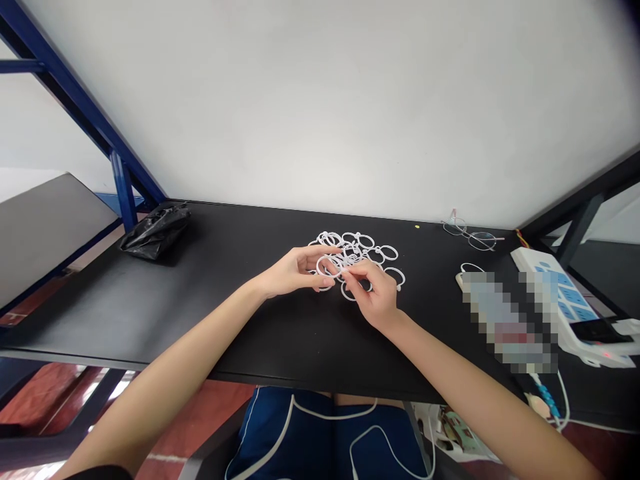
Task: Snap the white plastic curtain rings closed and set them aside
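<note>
A pile of several white plastic rings (370, 250) lies on the black table (200, 307), near its middle. My left hand (295, 272) and my right hand (375, 293) meet at the near edge of the pile. Both pinch one white ring (329, 266) between thumb and fingers, holding it just above the table. The other rings lie loose behind and to the right of my hands.
A crumpled black plastic bag (157, 231) sits at the table's far left. A pair of glasses (473, 233) lies at the far right, with a white power strip (570, 303) and a blurred object (505, 320) nearer. Blue metal frame (123, 193) stands at left.
</note>
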The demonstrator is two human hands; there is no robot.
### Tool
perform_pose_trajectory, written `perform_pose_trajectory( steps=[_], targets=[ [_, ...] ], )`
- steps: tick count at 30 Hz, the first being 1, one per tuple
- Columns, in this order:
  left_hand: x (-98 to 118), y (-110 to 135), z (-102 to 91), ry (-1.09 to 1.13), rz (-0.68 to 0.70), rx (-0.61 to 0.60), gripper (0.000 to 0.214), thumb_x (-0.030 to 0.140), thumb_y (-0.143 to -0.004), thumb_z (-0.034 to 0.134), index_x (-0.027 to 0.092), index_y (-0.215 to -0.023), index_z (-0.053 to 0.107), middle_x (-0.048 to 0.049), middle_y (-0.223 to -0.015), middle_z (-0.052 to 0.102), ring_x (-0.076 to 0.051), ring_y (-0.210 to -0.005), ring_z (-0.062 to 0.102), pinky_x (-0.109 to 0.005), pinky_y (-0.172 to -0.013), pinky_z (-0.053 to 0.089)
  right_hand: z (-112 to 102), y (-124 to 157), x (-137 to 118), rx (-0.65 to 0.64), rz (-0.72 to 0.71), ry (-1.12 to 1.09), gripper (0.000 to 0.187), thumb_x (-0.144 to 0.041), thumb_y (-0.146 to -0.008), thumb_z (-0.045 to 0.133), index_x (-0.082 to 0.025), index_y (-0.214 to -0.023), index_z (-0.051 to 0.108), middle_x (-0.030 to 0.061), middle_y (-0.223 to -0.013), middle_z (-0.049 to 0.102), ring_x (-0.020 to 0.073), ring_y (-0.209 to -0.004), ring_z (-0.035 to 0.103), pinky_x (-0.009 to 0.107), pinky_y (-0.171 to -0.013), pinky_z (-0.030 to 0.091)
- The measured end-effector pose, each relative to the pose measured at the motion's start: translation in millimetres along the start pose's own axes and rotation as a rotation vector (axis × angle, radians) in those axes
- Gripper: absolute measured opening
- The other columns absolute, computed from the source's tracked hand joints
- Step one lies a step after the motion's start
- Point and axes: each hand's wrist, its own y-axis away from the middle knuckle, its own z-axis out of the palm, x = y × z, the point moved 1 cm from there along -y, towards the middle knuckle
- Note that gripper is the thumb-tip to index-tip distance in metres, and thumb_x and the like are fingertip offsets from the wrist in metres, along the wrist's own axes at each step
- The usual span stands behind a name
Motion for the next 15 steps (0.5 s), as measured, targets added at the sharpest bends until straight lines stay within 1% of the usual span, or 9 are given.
perform_pose_trajectory(
  steps=[2, 4, 7, 10, 15],
  targets=[
    [0.4, -0.3, 0.5, -0.041, -0.005, 0.024, 0.052, 0.023, -0.073, 0.078, 0.02, -0.123, 0.062, -0.0045, -0.091, 0.065, -0.015, -0.081, 0.061, -0.023, -0.061, 0.054, -0.1, -0.1, -0.2, -0.004, 0.001, -0.004, 0.008, -0.019, -0.092, 0.057, -0.022, -0.085, 0.06, -0.0011, -0.065, 0.058, 0.0127, -0.055, 0.056, 0.027, -0.053, 0.049],
    [1.0, -0.2, 0.7, -0.06, -0.007, 0.039, 0.048, 0.023, -0.073, 0.078, 0.019, -0.119, 0.065, -0.0042, -0.089, 0.065, -0.015, -0.079, 0.062, -0.022, -0.06, 0.053, -0.5, 0.8, 1.0, -0.021, 0.022, -0.013, 0.008, -0.021, -0.092, 0.056, -0.021, -0.085, 0.059, -0.0007, -0.066, 0.059, 0.0125, -0.055, 0.056, 0.027, -0.053, 0.049],
    [2.6, 0.5, -0.2, -0.067, 0.009, 0.055, 0.044, 0.024, -0.073, 0.079, 0.019, -0.115, 0.067, -0.005, -0.091, 0.067, -0.015, -0.079, 0.062, -0.021, -0.06, 0.054, -0.8, 4.3, 5.2, -0.081, 0.089, -0.057, 0.013, -0.025, -0.097, 0.048, -0.021, -0.087, 0.056, -0.0017, -0.065, 0.057, 0.0111, -0.052, 0.055, 0.025, -0.051, 0.047],
    [5.3, 1.3, -1.8, -0.056, 0.021, 0.067, 0.041, 0.024, -0.074, 0.078, 0.018, -0.114, 0.068, -0.006, -0.092, 0.067, -0.015, -0.081, 0.061, -0.021, -0.06, 0.054, -0.4, 8.2, 9.8, -0.139, 0.137, -0.094, 0.018, -0.027, -0.1, 0.041, -0.021, -0.086, 0.051, -0.0046, -0.059, 0.05, 0.0095, -0.047, 0.049, 0.023, -0.047, 0.042],
    [9.0, 2.2, -2.1, -0.034, -0.002, 0.037, 0.038, 0.023, -0.075, 0.077, 0.017, -0.112, 0.069, -0.005, -0.089, 0.066, -0.013, -0.077, 0.06, -0.021, -0.06, 0.054, 0.0, 9.1, 10.8, -0.206, 0.122, -0.068, 0.02, -0.026, -0.1, 0.039, -0.022, -0.082, 0.047, -0.0057, -0.057, 0.045, 0.0087, -0.044, 0.04, 0.022, -0.044, 0.035]
  ],
)
